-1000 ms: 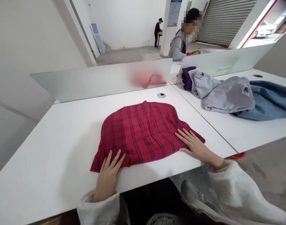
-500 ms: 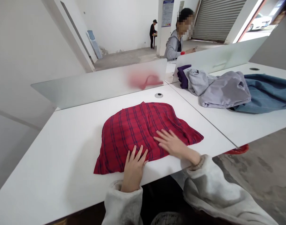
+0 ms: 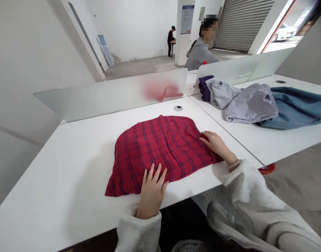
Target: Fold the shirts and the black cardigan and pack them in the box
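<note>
A red plaid cloth-covered cushion or stuffed pillowcase [image 3: 150, 147], with dark blue stripes, lies on the white table [image 3: 50, 182] in front of me. On its near edge rests my left hand [image 3: 153, 190], palm down with the fingers spread. My right hand [image 3: 215, 144] lies at the right end of the red plaid cloth, fingers stretched out and slightly bent over its side. The thumb and part of the palm there are hard to make out. Folds run across the middle of the fabric.
Grey, purple and blue-green garments [image 3: 251, 103] are heaped on the adjoining table to the right. Frosted dividers [image 3: 118, 91] stand along the back edge. A person in a grey top [image 3: 201, 54] is beyond them, and another person [image 3: 171, 42] stands farther off.
My right hand has moved right, from the middle of the red plaid cloth to its right end. My left hand stays almost where it was. The person beyond the divider has turned and leaned.
</note>
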A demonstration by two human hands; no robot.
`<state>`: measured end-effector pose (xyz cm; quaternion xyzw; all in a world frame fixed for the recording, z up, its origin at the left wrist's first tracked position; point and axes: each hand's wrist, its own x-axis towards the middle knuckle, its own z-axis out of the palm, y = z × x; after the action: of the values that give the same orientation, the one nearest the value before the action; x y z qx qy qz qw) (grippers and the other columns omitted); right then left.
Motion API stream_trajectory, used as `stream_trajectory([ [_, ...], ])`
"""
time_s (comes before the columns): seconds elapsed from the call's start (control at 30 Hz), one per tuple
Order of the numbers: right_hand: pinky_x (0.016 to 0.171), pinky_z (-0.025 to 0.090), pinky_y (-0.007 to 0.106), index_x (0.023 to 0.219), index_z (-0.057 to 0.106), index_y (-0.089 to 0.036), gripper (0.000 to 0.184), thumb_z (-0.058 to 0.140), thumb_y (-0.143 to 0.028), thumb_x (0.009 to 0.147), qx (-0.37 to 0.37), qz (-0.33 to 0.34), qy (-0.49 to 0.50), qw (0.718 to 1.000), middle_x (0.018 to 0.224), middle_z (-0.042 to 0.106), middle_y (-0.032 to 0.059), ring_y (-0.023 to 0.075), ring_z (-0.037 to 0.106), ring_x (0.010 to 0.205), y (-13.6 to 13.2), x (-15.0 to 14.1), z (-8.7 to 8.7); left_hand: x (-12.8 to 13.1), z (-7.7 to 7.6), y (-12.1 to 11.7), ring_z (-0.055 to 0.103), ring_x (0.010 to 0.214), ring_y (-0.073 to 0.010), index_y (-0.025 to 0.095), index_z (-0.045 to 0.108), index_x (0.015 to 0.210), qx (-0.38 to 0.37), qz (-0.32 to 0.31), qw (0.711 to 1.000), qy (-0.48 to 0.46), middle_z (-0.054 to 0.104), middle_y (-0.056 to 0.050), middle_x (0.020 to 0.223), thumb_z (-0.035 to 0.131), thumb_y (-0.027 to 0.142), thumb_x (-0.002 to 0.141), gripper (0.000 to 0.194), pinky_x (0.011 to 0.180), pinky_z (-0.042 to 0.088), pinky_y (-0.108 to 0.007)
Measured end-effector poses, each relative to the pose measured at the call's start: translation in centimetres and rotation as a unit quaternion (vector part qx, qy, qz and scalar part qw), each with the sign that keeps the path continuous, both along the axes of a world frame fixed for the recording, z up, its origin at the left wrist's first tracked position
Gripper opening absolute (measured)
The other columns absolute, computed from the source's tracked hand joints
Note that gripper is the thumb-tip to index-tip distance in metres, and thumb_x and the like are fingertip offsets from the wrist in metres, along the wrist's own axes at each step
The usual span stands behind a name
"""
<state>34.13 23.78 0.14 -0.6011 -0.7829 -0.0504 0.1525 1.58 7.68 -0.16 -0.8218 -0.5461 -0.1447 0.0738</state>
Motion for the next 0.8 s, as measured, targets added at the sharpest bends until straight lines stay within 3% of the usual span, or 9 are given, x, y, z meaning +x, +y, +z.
stream_trajectory([
  [0.17, 0.079, 0.047, 0.039, 0.101, 0.064, -0.014, 0.042, 0.034, -0.043, 0.095, 0.058, 0.009, 0.043, 0.997, 0.090, 0.063, 0.0143, 0.0268, 0.058, 0.086, 1.3, -1.4, -0.6, -0.1, 0.1, -0.2, 0.041, 0.133, -0.0297, 0.024, 0.052, 0.133, 0.016, -0.017, 1.000, -0.004, 0.047, -0.003, 0.143, 0.045, 0.027, 0.093, 0.041, 0.106, 0.039, -0.053],
  [0.33, 0.071, 0.047, 0.034, 0.092, 0.064, -0.016, 0.042, 0.031, -0.042, 0.095, 0.022, 0.000, 0.067, 0.997, 0.083, 0.063, 0.0113, 0.0241, 0.060, 0.079, 1.6, -0.8, -0.3, 0.0, 0.0, -0.4, 0.039, 0.135, -0.0297, 0.026, 0.052, 0.133, 0.011, -0.009, 0.999, -0.029, 0.047, -0.004, 0.143, 0.046, 0.030, 0.093, 0.041, 0.107, 0.037, -0.053],
  [0.43, 0.067, 0.045, 0.034, 0.091, 0.063, -0.017, 0.040, 0.031, -0.041, 0.094, 0.047, -0.062, 0.064, 0.995, 0.085, 0.065, 0.0128, 0.0240, 0.061, 0.075, 2.0, 0.0, -0.2, 0.0, 0.0, -0.4, 0.037, 0.135, -0.0313, 0.029, 0.053, 0.132, 0.006, -0.002, 0.999, -0.041, 0.048, -0.001, 0.143, 0.046, 0.032, 0.093, 0.040, 0.107, 0.036, -0.057],
  [0.6, 0.059, 0.041, 0.033, 0.098, 0.064, -0.016, 0.040, 0.032, -0.041, 0.094, -0.036, -0.139, 0.007, 0.990, 0.075, 0.069, 0.0122, 0.0257, 0.063, 0.068, 2.9, 1.1, -0.6, 0.1, -0.1, -0.5, 0.039, 0.134, -0.0313, 0.029, 0.054, 0.131, -0.004, -0.002, 0.999, -0.047, 0.049, -0.001, 0.142, 0.046, 0.032, 0.093, 0.040, 0.107, 0.036, -0.057],
  [0.7, 0.061, 0.043, 0.034, 0.108, 0.062, -0.014, 0.039, 0.034, -0.038, 0.095, -0.026, -0.152, -0.015, 0.988, 0.084, 0.070, 0.0148, 0.0269, 0.065, 0.072, 2.9, 1.3, -0.1, 0.0, -0.1, -0.4, 0.041, 0.132, -0.0303, 0.029, 0.055, 0.131, -0.008, 0.000, 0.999, -0.051, 0.050, -0.001, 0.141, 0.047, 0.032, 0.092, 0.039, 0.107, 0.037, -0.055],
  [0.8, 0.073, 0.047, 0.039, 0.117, 0.059, -0.010, 0.042, 0.033, -0.036, 0.096, 0.047, -0.102, -0.014, 0.994, 0.098, 0.068, 0.0183, 0.0292, 0.065, 0.086, 1.8, 0.4, 1.3, 0.0, -0.1, -0.4, 0.042, 0.131, -0.0302, 0.030, 0.055, 0.131, -0.009, -0.001, 0.999, -0.052, 0.050, 0.000, 0.141, 0.046, 0.033, 0.092, 0.039, 0.106, 0.039, -0.054],
])
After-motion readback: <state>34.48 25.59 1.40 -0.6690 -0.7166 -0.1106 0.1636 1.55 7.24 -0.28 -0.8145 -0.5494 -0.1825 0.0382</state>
